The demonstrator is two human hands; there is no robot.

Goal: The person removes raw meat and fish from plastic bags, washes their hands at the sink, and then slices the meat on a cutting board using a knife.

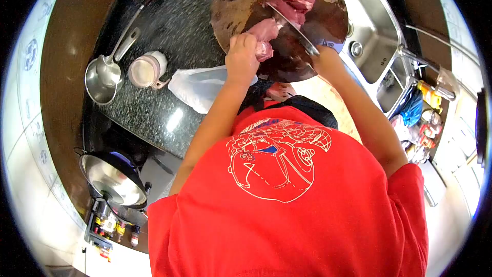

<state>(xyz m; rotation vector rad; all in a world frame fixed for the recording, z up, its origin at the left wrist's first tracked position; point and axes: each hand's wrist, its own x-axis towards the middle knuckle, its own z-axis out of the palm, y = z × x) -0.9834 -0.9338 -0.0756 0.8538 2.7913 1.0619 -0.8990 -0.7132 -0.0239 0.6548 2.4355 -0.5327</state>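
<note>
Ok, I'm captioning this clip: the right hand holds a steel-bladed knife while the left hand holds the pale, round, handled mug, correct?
Not quite: the head view shows the left hand holding a piece of pinkish-red raw meat, not the mug. The right hand does hold the steel-bladed knife.

Blue lettering (271, 122) on red shirt (307, 225), possibly ending "AM" (rest illegible)

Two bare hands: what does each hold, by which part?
The left hand holds a piece of raw pinkish-red meat by its left side; the right hand holds a silver metal knife at its handle end.
</note>
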